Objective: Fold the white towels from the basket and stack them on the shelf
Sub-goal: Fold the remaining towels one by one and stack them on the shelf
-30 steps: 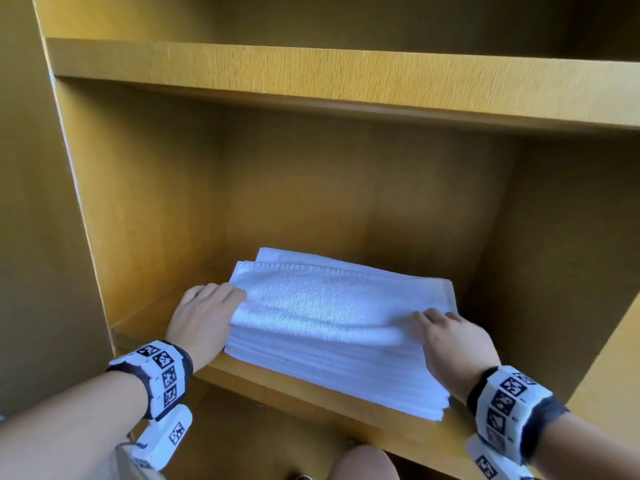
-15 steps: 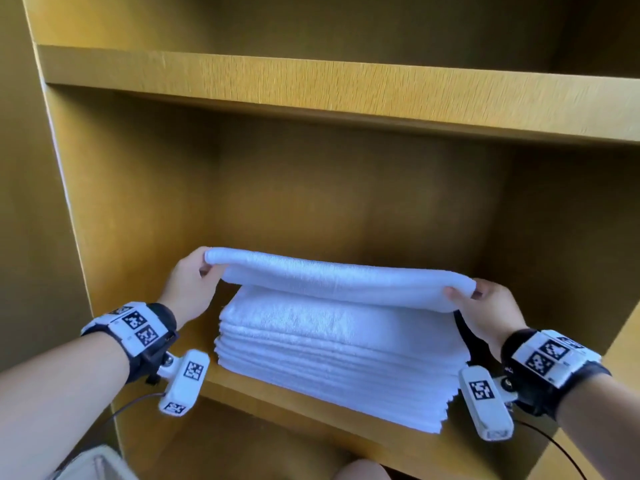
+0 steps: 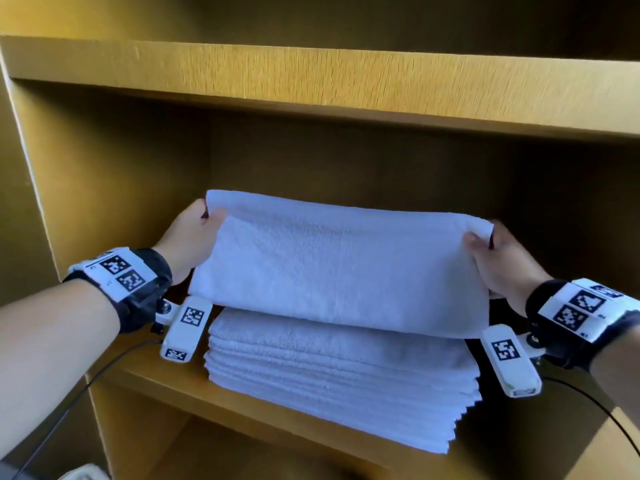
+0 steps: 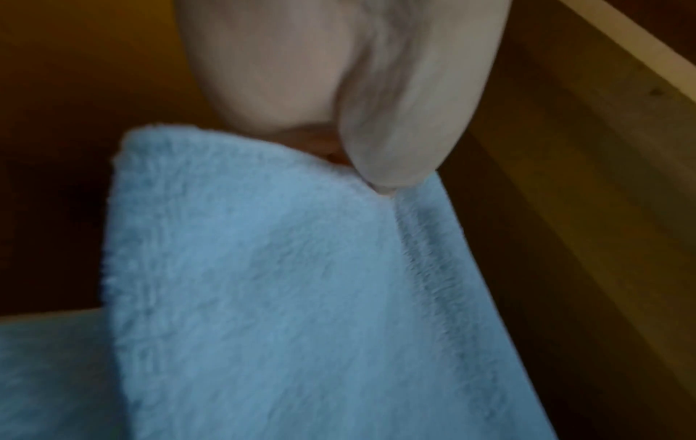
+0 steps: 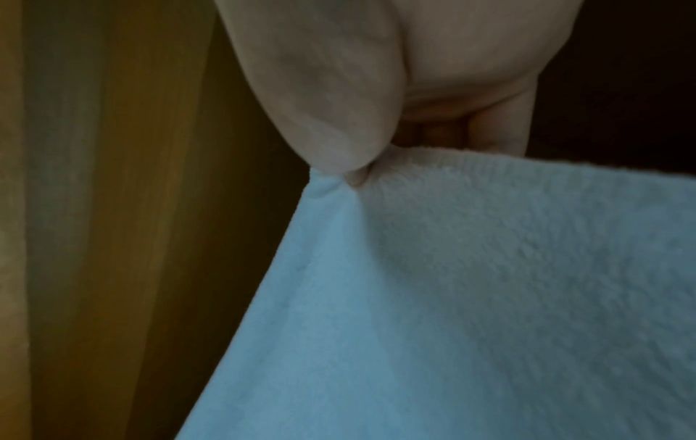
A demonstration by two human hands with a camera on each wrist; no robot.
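A folded white towel (image 3: 332, 268) hangs lifted above the stack of folded white towels (image 3: 339, 379) on the wooden shelf (image 3: 166, 386). My left hand (image 3: 204, 220) pinches its upper left corner and my right hand (image 3: 485, 240) pinches its upper right corner. In the left wrist view the thumb (image 4: 406, 119) presses the towel (image 4: 282, 297) against the fingers behind it. The right wrist view has the thumb (image 5: 331, 104) clamped on the towel's (image 5: 471, 297) corner. The towel's lower edge hangs just over the stack's top.
The shelf above (image 3: 346, 84) overhangs the compartment. Side panels (image 3: 114, 202) close it in on the left and right. Cables run from the wrist cameras (image 3: 185, 327) down past the shelf's front edge. A lower compartment opens beneath.
Both hands have lifted the top towel off the stack by its corners and raised it higher, so that it now hangs upright instead of lying flat.
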